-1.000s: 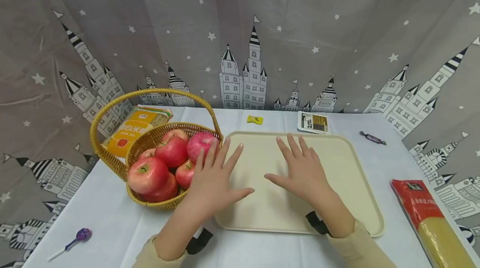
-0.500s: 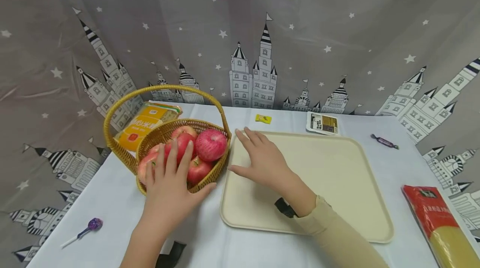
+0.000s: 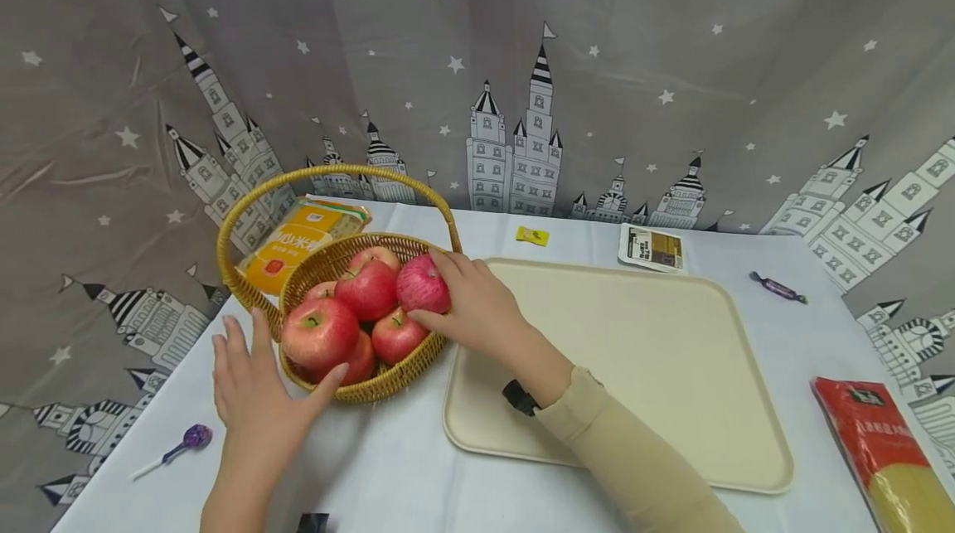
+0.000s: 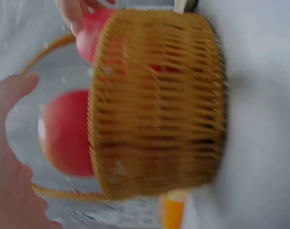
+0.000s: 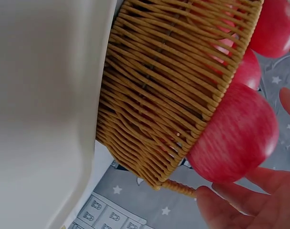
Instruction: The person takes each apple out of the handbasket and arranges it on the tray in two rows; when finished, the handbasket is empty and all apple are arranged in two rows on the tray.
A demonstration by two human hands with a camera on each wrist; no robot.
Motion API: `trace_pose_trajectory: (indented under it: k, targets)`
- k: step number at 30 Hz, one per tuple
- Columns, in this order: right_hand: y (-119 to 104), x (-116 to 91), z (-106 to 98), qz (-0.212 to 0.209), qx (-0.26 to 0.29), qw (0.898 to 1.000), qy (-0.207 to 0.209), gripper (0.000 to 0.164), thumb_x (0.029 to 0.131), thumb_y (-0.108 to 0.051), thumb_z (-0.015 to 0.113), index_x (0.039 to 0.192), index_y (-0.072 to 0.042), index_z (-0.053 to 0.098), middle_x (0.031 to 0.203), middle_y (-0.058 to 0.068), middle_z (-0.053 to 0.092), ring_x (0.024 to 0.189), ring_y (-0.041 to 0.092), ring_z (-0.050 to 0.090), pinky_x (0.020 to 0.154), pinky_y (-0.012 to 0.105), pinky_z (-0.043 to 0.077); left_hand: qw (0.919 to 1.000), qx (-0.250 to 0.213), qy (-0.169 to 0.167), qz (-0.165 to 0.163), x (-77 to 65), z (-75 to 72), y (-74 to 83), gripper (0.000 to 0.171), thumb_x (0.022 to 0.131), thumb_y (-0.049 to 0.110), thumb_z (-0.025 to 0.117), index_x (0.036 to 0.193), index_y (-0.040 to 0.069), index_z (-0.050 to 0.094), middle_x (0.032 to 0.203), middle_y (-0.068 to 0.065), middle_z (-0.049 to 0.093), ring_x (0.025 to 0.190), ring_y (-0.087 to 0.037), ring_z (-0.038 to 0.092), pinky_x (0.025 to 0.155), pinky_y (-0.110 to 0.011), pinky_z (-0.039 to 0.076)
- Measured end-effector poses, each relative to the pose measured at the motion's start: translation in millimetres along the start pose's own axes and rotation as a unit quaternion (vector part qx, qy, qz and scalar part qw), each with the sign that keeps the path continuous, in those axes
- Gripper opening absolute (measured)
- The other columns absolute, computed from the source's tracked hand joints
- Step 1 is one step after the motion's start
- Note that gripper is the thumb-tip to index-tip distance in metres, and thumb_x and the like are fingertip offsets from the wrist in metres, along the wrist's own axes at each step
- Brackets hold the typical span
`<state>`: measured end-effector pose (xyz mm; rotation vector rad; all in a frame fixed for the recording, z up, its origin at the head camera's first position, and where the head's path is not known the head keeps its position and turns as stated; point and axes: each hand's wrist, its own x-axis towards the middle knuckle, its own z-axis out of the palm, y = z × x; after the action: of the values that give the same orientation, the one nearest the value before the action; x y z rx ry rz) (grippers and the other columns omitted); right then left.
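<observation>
A wicker basket with a tall arched handle holds several red apples. My left hand is spread beside the basket's near left side, with its thumb by the front rim and nothing in its grasp. Over the basket's right rim reaches my right hand, its fingers at the far side of a pinkish, streaked apple. In the right wrist view the fingertips lie against that apple, while the thumb stands away from it. The left wrist view shows the woven wall close up.
Right of the basket lies a cream tray. Around them are an orange food packet, a yellow candy, a small flat packet, a purple-wrapped candy, a red-and-yellow packet and a lollipop.
Both hands have moved left from over the tray area: the right hand to the streaked apple, the left hand past the apples to the basket's left side. The head view has shifted slightly.
</observation>
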<state>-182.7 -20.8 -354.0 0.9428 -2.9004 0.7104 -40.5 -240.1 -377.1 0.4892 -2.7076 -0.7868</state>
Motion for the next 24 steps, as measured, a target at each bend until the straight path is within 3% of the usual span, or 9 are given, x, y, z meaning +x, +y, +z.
trace_pose_trajectory:
  k: [3, 6, 13, 19, 24]
  targets:
    - [1.7, 6.4, 1.7, 0.013, 0.022, 1.000, -0.005, 0.085, 0.084, -0.060, 0.062, 0.151, -0.018, 0.032, 0.142, 0.006, 0.045, 0.121, 0.024, 0.046, 0.088, 0.041, 0.056, 0.9957, -0.063, -0.028, -0.062, 1.9, 2.5, -12.2, 0.117, 0.081, 0.048, 0.073, 0.154, 0.013, -0.012, 0.157, -0.016, -0.020, 0.142, -0.041, -0.016, 0.107, -0.076, 0.002]
    - [3.9, 10.6, 3.7, 0.021, 0.041, 0.999, -0.016, 0.084, 0.085, -0.059, 0.062, 0.151, -0.017, 0.032, 0.140, 0.007, 0.046, 0.121, 0.025, 0.046, 0.089, 0.041, 0.056, 0.9849, -0.127, -0.057, -0.103, 2.8, 8.3, -19.8, 0.114, 0.084, 0.043, 0.071, 0.153, 0.018, -0.017, 0.157, -0.014, -0.022, 0.143, -0.038, -0.016, 0.107, -0.075, 0.009]
    - [6.0, 13.6, 6.1, 0.021, 0.078, 0.997, -0.017, 0.081, 0.085, -0.056, 0.064, 0.149, -0.016, 0.035, 0.135, 0.008, 0.048, 0.117, 0.024, 0.051, 0.089, 0.041, 0.056, 0.9442, -0.289, -0.074, -0.140, 3.8, 25.7, -23.6, 0.112, 0.087, 0.027, 0.073, 0.152, 0.030, -0.017, 0.160, -0.005, -0.014, 0.146, -0.028, -0.005, 0.117, -0.056, 0.017]
    - [7.5, 13.1, 5.4, 0.022, 0.092, 0.995, -0.013, 0.082, 0.083, -0.056, 0.067, 0.148, -0.016, 0.037, 0.131, 0.006, 0.050, 0.115, 0.022, 0.052, 0.088, 0.040, 0.057, 0.9238, -0.334, -0.057, -0.179, 2.5, 32.9, -21.0, 0.116, 0.083, 0.029, 0.078, 0.150, 0.041, -0.016, 0.161, -0.002, -0.007, 0.147, -0.022, -0.004, 0.117, -0.054, 0.015]
    - [9.5, 7.4, -3.0, 0.016, 0.105, 0.994, 0.004, 0.081, 0.081, -0.056, 0.069, 0.146, -0.017, 0.041, 0.129, 0.005, 0.052, 0.113, 0.020, 0.052, 0.086, 0.037, 0.057, 0.9167, -0.343, -0.052, -0.198, 1.1, 32.8, -20.0, 0.117, 0.080, 0.032, 0.080, 0.149, 0.045, -0.013, 0.161, -0.001, -0.005, 0.146, -0.021, -0.004, 0.116, -0.055, 0.017]
